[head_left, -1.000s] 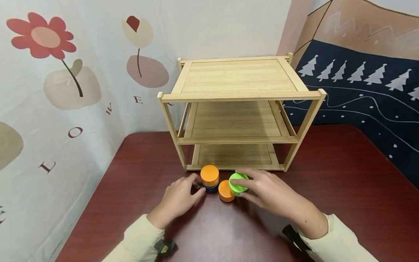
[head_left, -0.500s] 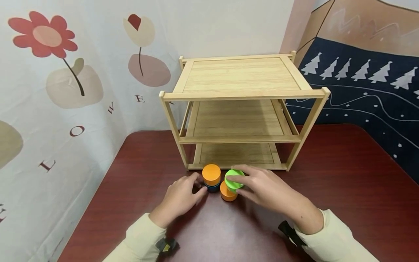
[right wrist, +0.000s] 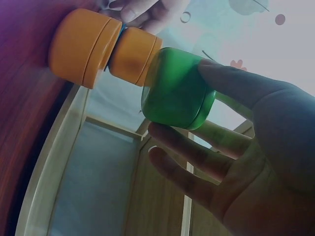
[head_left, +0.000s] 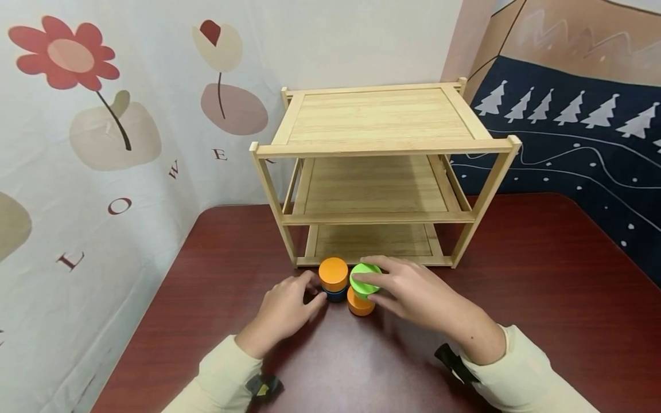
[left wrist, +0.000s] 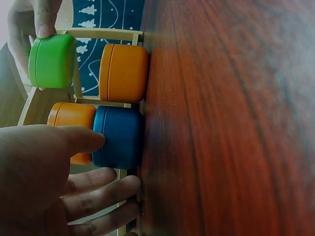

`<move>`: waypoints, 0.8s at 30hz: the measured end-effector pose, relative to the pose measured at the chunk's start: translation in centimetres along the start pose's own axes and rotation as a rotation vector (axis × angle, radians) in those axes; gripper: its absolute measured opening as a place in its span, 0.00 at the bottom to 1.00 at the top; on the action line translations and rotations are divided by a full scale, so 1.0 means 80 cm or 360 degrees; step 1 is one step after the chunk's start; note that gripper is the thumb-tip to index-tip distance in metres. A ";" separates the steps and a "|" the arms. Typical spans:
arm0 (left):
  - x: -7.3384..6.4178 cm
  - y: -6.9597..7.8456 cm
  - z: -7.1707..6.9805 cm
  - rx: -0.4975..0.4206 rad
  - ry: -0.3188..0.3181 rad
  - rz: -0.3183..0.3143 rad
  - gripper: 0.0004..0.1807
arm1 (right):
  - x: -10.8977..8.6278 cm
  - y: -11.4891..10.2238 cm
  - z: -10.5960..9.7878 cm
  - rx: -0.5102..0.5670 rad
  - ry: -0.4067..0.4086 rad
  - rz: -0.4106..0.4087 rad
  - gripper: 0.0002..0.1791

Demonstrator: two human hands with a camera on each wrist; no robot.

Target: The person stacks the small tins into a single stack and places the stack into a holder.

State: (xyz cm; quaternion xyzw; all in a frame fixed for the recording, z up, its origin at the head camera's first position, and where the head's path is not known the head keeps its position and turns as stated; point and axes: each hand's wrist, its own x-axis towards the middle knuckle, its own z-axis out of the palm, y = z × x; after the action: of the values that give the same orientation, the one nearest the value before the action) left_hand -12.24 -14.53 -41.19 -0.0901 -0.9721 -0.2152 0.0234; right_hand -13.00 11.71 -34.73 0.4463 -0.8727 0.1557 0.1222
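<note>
Have a lime-green, round, plastic-looking lidded container (right wrist: 172,93) pinched in the right hand (head_left: 415,289), with thumb and fingers on opposite sides. Held raised at 12 o'clock of a single orange, round, plastic-looking lidded container (head_left: 360,306) in head view, with a visible gap in left wrist view. See that lone orange one standing on the red-brown wood-grain surface (head_left: 222,264). At its 10 o'clock, just beside, see a second orange round container (head_left: 333,272) stacked on a dark-blue round one (left wrist: 120,140). See the left hand (head_left: 286,304) at the stack's 8 o'clock, fingers loosely bent, thumb apart; can't confirm contact. Beyond, at 12 o'clock, see a pale wooden three-tier rack (head_left: 384,117).
</note>
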 end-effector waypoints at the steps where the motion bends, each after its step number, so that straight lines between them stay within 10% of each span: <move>1: 0.000 0.000 0.000 0.0000 0.0000 0.0001 0.13 | 0.001 0.000 0.000 0.0004 0.0000 -0.0003 0.21; 24: 0.001 -0.001 0.000 0.0004 0.0006 0.0015 0.11 | 0.017 -0.008 -0.009 0.0061 0.0058 -0.0011 0.21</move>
State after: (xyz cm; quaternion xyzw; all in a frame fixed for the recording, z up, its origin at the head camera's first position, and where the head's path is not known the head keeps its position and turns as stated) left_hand -12.38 -14.61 -41.23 -0.0943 -0.9719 -0.2140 0.0264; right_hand -13.24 10.64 -33.44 0.4488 -0.8656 0.1802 0.1301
